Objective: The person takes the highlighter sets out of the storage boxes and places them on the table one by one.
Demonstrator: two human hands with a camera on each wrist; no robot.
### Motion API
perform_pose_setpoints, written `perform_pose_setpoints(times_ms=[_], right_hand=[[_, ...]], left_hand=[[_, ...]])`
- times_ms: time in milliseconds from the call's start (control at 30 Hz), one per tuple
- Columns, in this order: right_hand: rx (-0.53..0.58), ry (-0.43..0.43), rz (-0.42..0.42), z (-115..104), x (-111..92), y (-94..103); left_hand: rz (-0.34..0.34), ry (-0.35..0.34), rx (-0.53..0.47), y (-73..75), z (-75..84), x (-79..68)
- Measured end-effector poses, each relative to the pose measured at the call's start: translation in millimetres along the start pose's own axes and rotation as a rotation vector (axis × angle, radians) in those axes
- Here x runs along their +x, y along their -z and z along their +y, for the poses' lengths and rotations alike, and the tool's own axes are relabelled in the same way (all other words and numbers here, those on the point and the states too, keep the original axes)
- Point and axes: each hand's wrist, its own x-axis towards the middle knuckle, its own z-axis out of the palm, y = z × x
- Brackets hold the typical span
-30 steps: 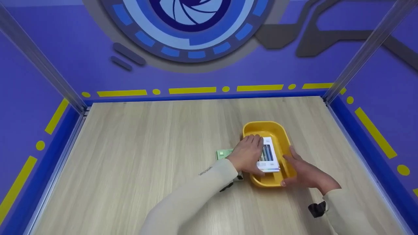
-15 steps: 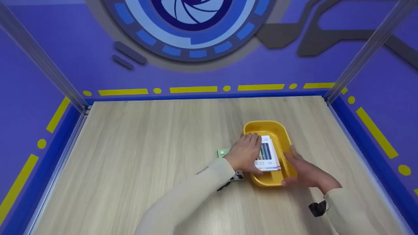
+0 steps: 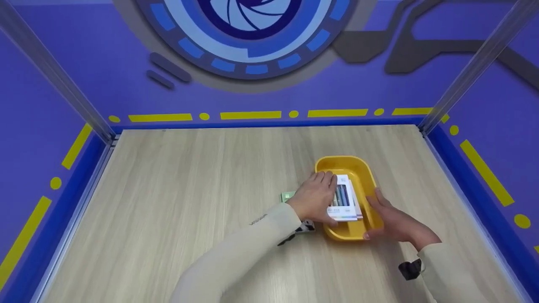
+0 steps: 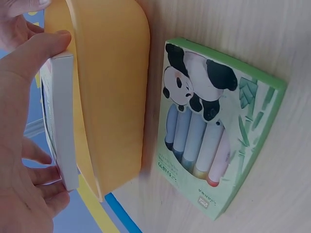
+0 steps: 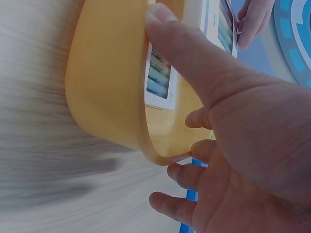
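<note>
My left hand grips a white box of pens by its edges, tilted over the yellow bin. In the left wrist view its thumb lies on one end of the box and its fingertips on the other. Another white box with a clear window lies inside the bin, mostly hidden by the held one. My right hand holds the bin at its near right corner, thumb on the rim and fingers along the right side. Left of the bin, a green panda-print box of markers lies flat, partly covered by my left arm in the head view.
The wooden tabletop stretches to the left of the bin. Blue-purple panels with yellow dashes enclose the back and sides, joined at metal corner posts. A black wrist device sits at the right sleeve.
The held white box has shifted only slightly over the bin, showing a bit more of the box beneath it. Both hands otherwise keep nearly the same places.
</note>
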Motion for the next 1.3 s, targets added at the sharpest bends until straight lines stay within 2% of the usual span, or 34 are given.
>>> perform_pose_setpoints(times_ms=[267,633,867,1300], right_hand=[[0.005,0.019,0.001,-0.1,-1.7,0.5],[0.017,-0.007,0.002,-1.0,0.6,-1.8],[0.017,-0.016,0.002,-3.2,2.0,-1.4],[0.004,0.005,-0.001,0.2,-0.9,-0.7]], left_hand=[[0.011,-0.015,-0.002,-0.7,-3.4,-3.6],[-0.014,-0.009,-0.038,-1.9,-10.3,-9.9],[-0.040,0.003,-0.015,-3.0,-17.1,-13.4],[0.027,-0.008,-0.062,-6.2,-27.5,-22.9]])
